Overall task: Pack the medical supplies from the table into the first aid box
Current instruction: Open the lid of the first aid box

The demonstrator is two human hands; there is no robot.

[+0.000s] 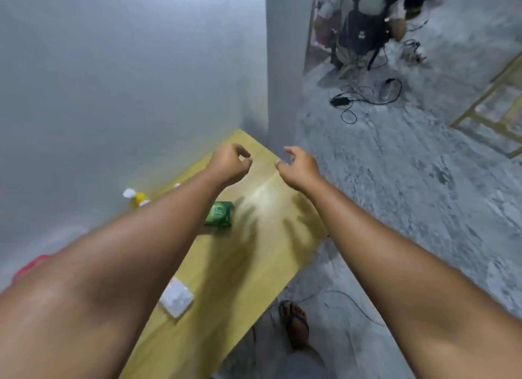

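Both my arms stretch out above a yellow wooden table [254,254]. My left hand [230,162] hovers over the table's far end, fingers curled loosely, holding nothing. My right hand [298,167] hovers beside it, fingers spread and curled, also empty. On the table lies a green packet [219,213], partly behind my left forearm. A white flat pack [176,296] rests nearer to me. A yellow bottle with a white cap [137,197] lies at the table's left edge by the wall. A red object [31,265] peeks out under my left arm; what it is cannot be told.
A grey wall [113,82] runs along the table's left side. The rough concrete floor [423,195] on the right carries black cables and a charger [340,100]. A person with a backpack [364,28] crouches far back. My sandalled foot [295,322] stands by the table. A wooden frame [497,110] lies at right.
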